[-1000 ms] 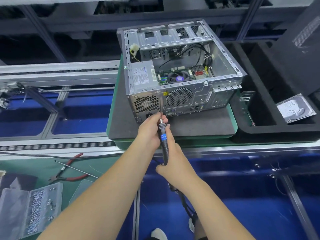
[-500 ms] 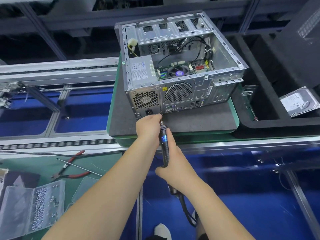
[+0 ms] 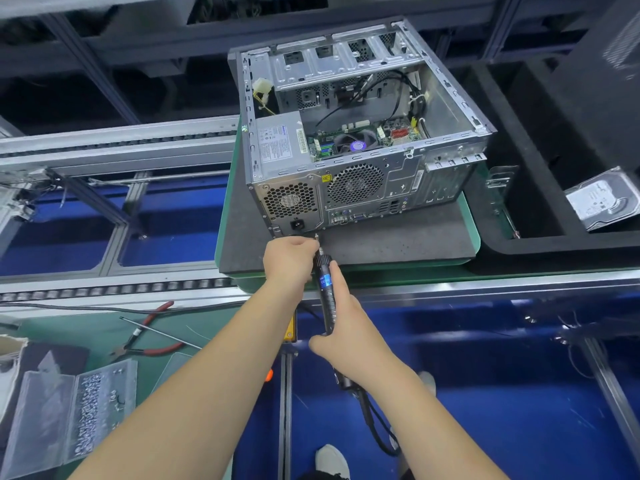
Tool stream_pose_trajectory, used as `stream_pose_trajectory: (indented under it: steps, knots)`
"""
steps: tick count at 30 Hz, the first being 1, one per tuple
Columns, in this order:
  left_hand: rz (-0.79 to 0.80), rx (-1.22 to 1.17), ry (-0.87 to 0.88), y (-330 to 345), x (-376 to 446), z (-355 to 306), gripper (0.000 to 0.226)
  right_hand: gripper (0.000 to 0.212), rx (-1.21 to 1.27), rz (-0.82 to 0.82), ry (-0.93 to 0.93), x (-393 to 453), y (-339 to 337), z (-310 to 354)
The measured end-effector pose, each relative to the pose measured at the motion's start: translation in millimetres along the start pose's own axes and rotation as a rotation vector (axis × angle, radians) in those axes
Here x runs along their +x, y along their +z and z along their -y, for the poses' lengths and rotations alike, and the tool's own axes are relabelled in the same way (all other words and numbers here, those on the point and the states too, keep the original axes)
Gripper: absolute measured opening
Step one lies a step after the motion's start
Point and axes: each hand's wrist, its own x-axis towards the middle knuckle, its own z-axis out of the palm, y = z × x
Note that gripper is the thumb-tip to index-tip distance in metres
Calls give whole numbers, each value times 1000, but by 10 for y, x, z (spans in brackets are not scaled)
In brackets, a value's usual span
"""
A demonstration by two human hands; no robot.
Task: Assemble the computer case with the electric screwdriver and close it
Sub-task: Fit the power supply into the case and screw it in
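An open metal computer case (image 3: 360, 188) lies on its side on a dark foam pad (image 3: 398, 242), rear panel facing me, power supply and motherboard showing inside. My right hand (image 3: 341, 329) grips the black electric screwdriver (image 3: 325, 289), whose bit points at the bottom edge of the rear panel below the power socket. My left hand (image 3: 289, 259) pinches the bit at its tip, where a small screw (image 3: 316, 236) sits.
A hard drive (image 3: 604, 202) lies in a black foam tray (image 3: 554, 244) on the right. Red-handled pliers (image 3: 145, 336) and a clear box of screws (image 3: 69, 414) sit on the green bench at lower left. Conveyor rails (image 3: 114, 285) run across the left.
Both hands and the screwdriver have dropped from the middle of the rear panel to its bottom edge. The bit tip now sits below the power socket.
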Motion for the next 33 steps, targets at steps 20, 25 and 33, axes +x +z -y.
stream_pose_trajectory:
  steps: [20, 25, 33]
  knots:
    - [1, 140, 173, 81, 52, 58, 21, 127, -30, 30, 58, 100, -89, 166]
    - [30, 159, 174, 89, 94, 24, 25, 125, -42, 37, 74, 102, -116, 214]
    - [29, 142, 160, 98, 104, 22, 25, 125, -55, 48, 92, 95, -148, 260]
